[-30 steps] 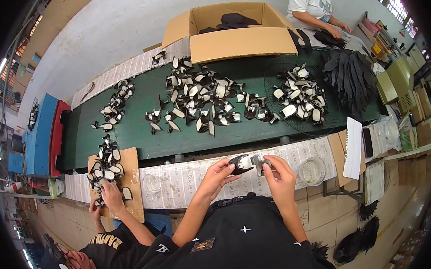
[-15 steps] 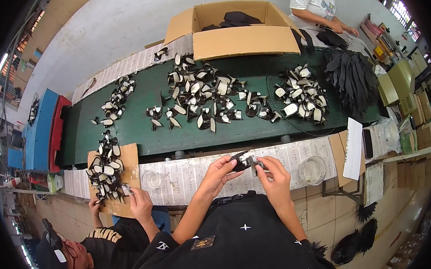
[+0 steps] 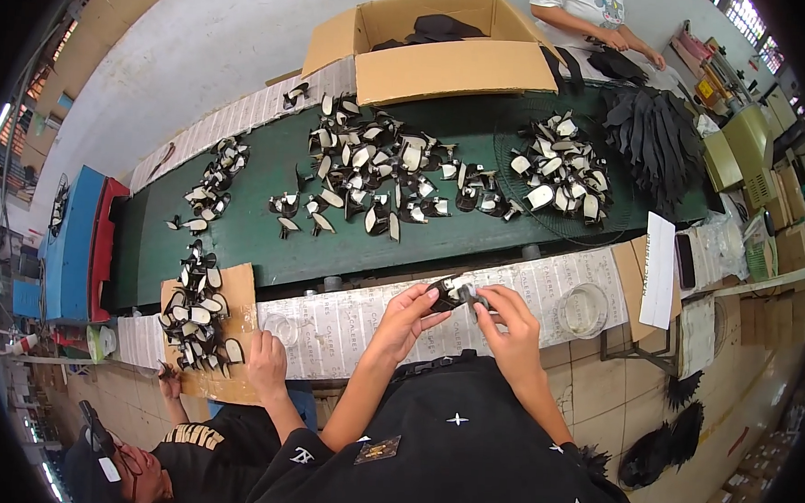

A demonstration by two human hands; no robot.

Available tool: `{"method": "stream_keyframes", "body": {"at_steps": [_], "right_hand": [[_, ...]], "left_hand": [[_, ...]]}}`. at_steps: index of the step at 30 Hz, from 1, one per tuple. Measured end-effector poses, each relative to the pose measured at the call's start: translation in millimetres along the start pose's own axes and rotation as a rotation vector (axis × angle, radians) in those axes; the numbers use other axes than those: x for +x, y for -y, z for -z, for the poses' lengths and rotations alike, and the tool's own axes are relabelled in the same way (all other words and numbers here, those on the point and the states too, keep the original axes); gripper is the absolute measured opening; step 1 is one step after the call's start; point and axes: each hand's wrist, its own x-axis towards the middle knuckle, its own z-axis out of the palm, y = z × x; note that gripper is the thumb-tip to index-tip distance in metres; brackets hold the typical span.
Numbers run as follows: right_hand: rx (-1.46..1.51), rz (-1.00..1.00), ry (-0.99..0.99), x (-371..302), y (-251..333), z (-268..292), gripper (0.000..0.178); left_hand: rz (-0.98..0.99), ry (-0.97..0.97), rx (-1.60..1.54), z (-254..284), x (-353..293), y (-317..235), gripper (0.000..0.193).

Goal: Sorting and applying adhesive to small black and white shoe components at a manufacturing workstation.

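Note:
In front of my body I hold a small black piece with a white part (image 3: 446,296), which looks like a shoe part. My left hand (image 3: 406,317) grips its left side between thumb and fingers. At its right end, my right hand (image 3: 511,328) pinches a dark grey bit that seems to belong to it; whether it is joined is too small to tell. Both hands are above the paper-covered ledge (image 3: 344,326). Across from them, a heap of similar black pieces with pale oval pads (image 3: 375,159) lies on the green belt (image 3: 266,253).
More such pieces fill a round wire tray (image 3: 549,230). Beside it hang black cut sheets (image 3: 654,146). Clear round dishes (image 3: 584,311) stand on the ledge. A co-worker's hand (image 3: 267,363) is near pieces on cardboard (image 3: 240,311) at left. An open carton (image 3: 457,72) stands at the back.
The view has shifted slightly. My hands stay together on the piece, its dark right end now turned a little. The co-worker's hand at left has drawn back from the pile.

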Motion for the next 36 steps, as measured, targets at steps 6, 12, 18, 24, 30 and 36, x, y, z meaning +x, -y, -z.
{"method": "stream_keyframes", "body": {"at_steps": [6, 12, 18, 24, 30, 36], "right_hand": [[-0.083, -0.002, -0.095, 2, -4, 9, 0.023], [0.013, -0.029, -0.039, 1, 3, 8, 0.022], [-0.086, -0.011, -0.086, 2, -2, 13, 0.021], [-0.022, 0.010, -0.066, 6, -2, 11, 0.024], [-0.112, 0.138, 0.012, 7, -10, 6, 0.024], [-0.110, 0.154, 0.073, 9, -8, 7, 0.024]], "left_hand": [[-0.002, -0.008, 0.008, 2, -2, -1, 0.020], [0.007, -0.013, 0.014, 0, -3, 0, 0.019], [0.003, -0.014, 0.025, 0, -4, -3, 0.015], [0.000, 0.001, 0.080, -5, -4, -3, 0.014], [-0.021, 0.027, 0.160, -11, -5, -3, 0.018], [-0.009, 0.026, 0.199, -12, -2, -2, 0.018]]}}
